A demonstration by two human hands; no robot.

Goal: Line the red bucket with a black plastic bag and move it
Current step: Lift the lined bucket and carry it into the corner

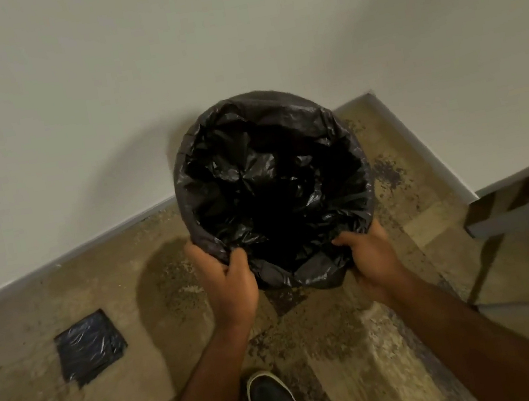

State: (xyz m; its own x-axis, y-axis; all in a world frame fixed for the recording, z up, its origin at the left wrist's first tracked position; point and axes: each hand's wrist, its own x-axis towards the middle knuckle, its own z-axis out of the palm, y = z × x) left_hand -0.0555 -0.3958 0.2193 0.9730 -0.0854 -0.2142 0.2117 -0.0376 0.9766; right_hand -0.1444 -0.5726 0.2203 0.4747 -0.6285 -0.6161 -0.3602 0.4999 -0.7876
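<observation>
Bucket red was wholly hidden under the black bag [273,178]; my left hand [229,284] and right hand [371,258] gripped its covered near rim.

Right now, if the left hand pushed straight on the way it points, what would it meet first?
The left hand already grips the bag-covered bucket rim. Pushing on, it would probably meet the black bag lining first; depth is unclear.

The thin black plastic bag [270,178] looks crinkled and glossy. A flat folded square of black plastic [90,347] shines likewise. The beige speckled stone floor [353,335] looks rough; the white painted wall [99,87] is smooth and matt.
</observation>
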